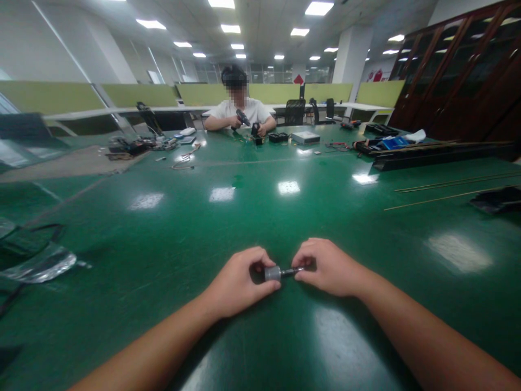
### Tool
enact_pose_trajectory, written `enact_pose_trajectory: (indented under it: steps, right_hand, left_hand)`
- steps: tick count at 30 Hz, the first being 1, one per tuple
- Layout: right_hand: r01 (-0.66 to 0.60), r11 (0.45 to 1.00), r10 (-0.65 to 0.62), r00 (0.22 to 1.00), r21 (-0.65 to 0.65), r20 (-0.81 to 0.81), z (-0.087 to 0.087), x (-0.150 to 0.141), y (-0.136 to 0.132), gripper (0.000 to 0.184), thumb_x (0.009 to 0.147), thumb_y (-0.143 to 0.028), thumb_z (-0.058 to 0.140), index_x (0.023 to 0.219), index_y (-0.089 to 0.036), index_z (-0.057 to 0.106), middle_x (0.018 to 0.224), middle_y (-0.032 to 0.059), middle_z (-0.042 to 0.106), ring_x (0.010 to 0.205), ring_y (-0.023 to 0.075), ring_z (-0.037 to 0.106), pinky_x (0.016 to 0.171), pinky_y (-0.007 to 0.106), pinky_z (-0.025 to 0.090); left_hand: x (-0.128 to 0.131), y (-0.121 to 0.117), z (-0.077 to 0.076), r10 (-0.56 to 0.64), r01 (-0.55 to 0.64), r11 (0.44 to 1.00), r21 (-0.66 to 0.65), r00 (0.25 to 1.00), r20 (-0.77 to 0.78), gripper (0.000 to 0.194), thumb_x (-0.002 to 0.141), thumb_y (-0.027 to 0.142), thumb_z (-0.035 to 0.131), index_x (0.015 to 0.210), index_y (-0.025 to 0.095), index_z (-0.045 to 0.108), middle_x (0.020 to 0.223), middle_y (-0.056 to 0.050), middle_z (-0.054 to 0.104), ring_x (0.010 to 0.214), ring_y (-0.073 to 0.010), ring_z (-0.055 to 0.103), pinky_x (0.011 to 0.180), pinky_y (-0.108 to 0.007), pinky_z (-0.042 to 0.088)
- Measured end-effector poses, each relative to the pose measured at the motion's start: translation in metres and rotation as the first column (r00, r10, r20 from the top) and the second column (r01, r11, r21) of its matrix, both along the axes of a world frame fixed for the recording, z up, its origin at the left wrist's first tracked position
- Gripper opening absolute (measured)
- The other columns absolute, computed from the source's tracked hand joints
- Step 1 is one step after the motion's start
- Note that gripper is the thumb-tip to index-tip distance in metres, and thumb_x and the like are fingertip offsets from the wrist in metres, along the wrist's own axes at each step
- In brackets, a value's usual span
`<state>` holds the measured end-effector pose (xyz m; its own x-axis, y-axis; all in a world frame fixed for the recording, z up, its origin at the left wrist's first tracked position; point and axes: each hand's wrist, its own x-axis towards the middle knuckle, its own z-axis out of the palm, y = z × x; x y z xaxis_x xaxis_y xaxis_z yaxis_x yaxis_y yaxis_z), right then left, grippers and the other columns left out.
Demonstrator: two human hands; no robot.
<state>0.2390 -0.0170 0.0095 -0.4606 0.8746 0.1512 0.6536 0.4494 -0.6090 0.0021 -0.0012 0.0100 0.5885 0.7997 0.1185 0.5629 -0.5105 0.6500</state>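
Close in front of me, my left hand curls around a short grey cylinder, thumb along its near side. A thin dark metal rod runs out of the cylinder to the right, in line with it. My right hand pinches the far end of that rod between thumb and fingers. Both hands are low over the green tabletop. The part of the cylinder inside my left palm is hidden, and the rod's tip is partly covered by my right fingers.
Across the table a person holds a power drill and a black part. Electronic scraps lie at the far left, a clear plastic piece at the near left. Thin brass-coloured rods and a black channel lie right.
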Motion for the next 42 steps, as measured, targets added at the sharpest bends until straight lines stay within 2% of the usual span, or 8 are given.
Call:
enact_pose_trajectory:
  steps: [15, 30, 42]
  right_hand:
    - [0.009, 0.999, -0.008, 1.0, -0.037, 0.007, 0.001, 0.006, 0.002, 0.009, 0.074, -0.018, 0.075, 0.082, -0.021, 0.074, 0.077, -0.0006, 0.069, 0.075, 0.0146, 0.061, 0.073, 0.028, 0.042]
    - [0.032, 0.996, -0.032, 0.999, -0.083, -0.004, 0.0, 0.013, 0.005, 0.009, 0.072, -0.019, 0.075, 0.081, -0.021, 0.076, 0.072, -0.0003, 0.068, 0.068, 0.0131, 0.059, 0.064, 0.024, 0.043]
    - [0.03, 0.998, -0.028, 0.999, -0.052, 0.042, 0.003, 0.023, 0.007, 0.009, 0.072, -0.019, 0.075, 0.081, -0.02, 0.076, 0.074, 0.0004, 0.069, 0.07, 0.0147, 0.061, 0.068, 0.027, 0.044]
  left_hand:
    - [0.0, 0.001, -0.001, 0.002, -0.002, 1.0, 0.003, 1.0, 0.002, 0.018, 0.075, 0.026, 0.075, 0.083, 0.018, 0.062, 0.083, 0.0, 0.064, 0.078, -0.0171, 0.06, 0.071, -0.027, 0.043]
    - [-0.003, 0.0, 0.0, 0.005, -0.005, 1.0, 0.005, 1.0, -0.004, 0.018, 0.075, 0.028, 0.075, 0.083, 0.018, 0.062, 0.083, -0.001, 0.065, 0.077, -0.0175, 0.06, 0.07, -0.028, 0.044]
    - [-0.003, 0.0, 0.001, 0.002, -0.002, 1.0, -0.007, 1.0, 0.009, 0.017, 0.075, 0.027, 0.075, 0.082, 0.018, 0.062, 0.083, -0.001, 0.065, 0.077, -0.0175, 0.06, 0.07, -0.027, 0.044]
